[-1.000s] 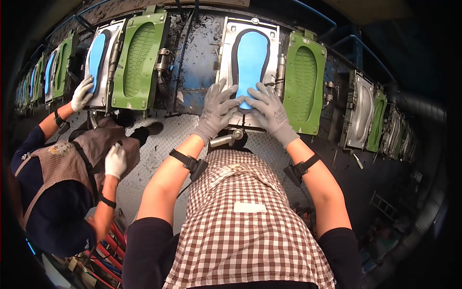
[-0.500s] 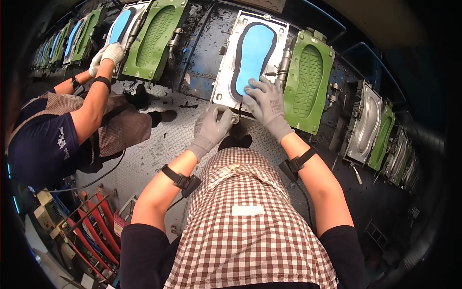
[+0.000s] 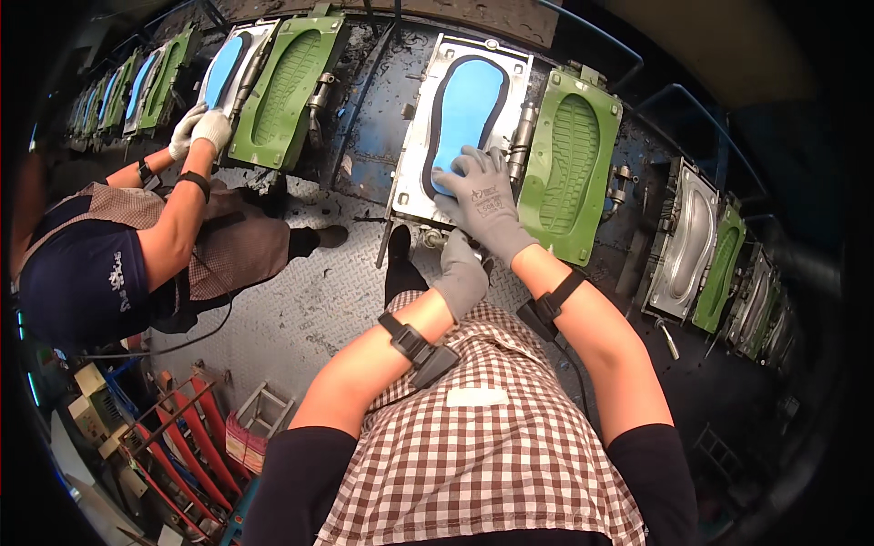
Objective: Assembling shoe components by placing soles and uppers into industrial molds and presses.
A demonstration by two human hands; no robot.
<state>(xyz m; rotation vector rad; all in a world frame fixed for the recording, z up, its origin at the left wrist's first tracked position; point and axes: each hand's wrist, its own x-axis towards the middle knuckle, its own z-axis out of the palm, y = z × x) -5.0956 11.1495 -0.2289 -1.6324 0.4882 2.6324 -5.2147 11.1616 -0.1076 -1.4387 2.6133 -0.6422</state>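
Observation:
In front of me an opened metal mould (image 3: 406, 173) holds a blue sole-shaped piece (image 3: 473, 96) with a black border. My right hand (image 3: 487, 202), in a grey glove, lies over the heel end of that piece with its fingers bent and apart. Just below the mould's front edge is my left hand (image 3: 462, 273), also gloved in grey. Its fingers are curled close to a metal fitting (image 3: 433, 238), and whatever they grip is hidden. Hinged on the mould's right side is a green half (image 3: 574, 164) with a ribbed sole-shaped hollow.
A person in white gloves (image 3: 211, 130) works at another mould (image 3: 259, 45) on the left. More green and silver moulds (image 3: 685, 237) stand at right. A tool with a pale handle (image 3: 669, 338) lies below them. Red slats in a rack (image 3: 187, 428) stand at lower left.
My left hand has moved right and toward me, along the mould's front edge. My right hand has shifted slightly left and down and stays over the heel end.

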